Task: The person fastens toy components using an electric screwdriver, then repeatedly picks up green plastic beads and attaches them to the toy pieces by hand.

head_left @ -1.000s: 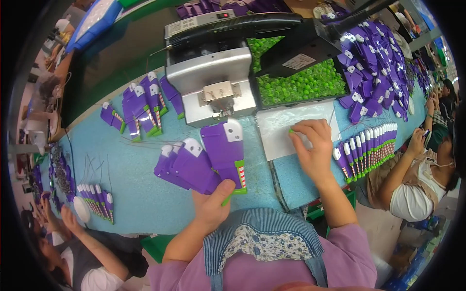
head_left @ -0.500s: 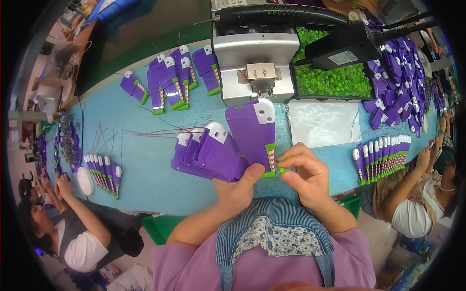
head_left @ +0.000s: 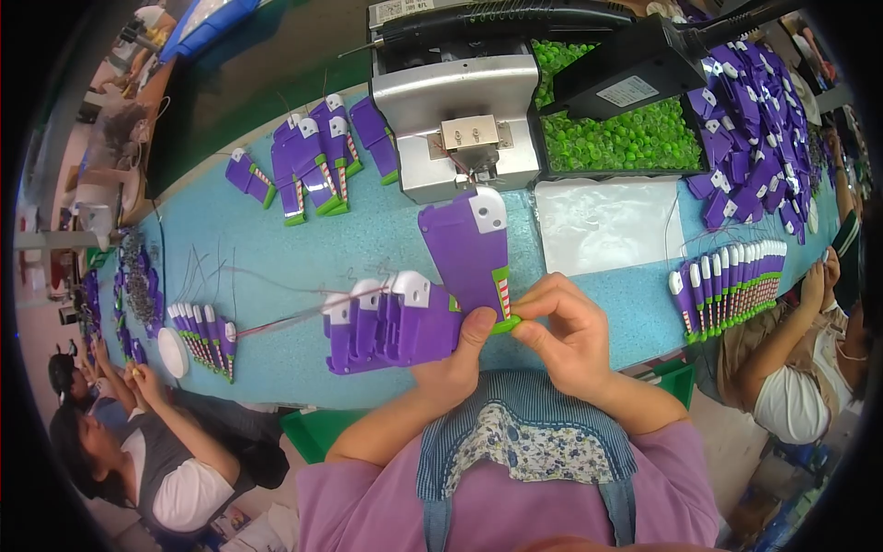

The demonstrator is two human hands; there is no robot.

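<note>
Several purple plastic pieces with white ends are gripped in my left hand [head_left: 449, 370]. The foremost purple plastic piece [head_left: 467, 258] stands upright, with a green edge and a red-and-white striped strip down its right side. The other purple pieces [head_left: 391, 322] fan out to the left, trailing thin wires. My right hand [head_left: 568, 336] pinches a small green part [head_left: 506, 324] against the lower right corner of the foremost piece. The thumb and forefinger are closed on it, hiding part of it.
A silver machine [head_left: 455, 101] stands ahead, beside a black tray of green parts [head_left: 616, 138]. A clear plastic sheet [head_left: 607, 230] lies before it. Purple pieces lie in rows [head_left: 731, 290], a group [head_left: 308, 156] and a heap [head_left: 754, 138]. Co-workers sit on both sides.
My right hand has moved left, bringing the small green part from beside the piece onto its lower corner. The fanned pieces in my left hand have tilted and spread.
</note>
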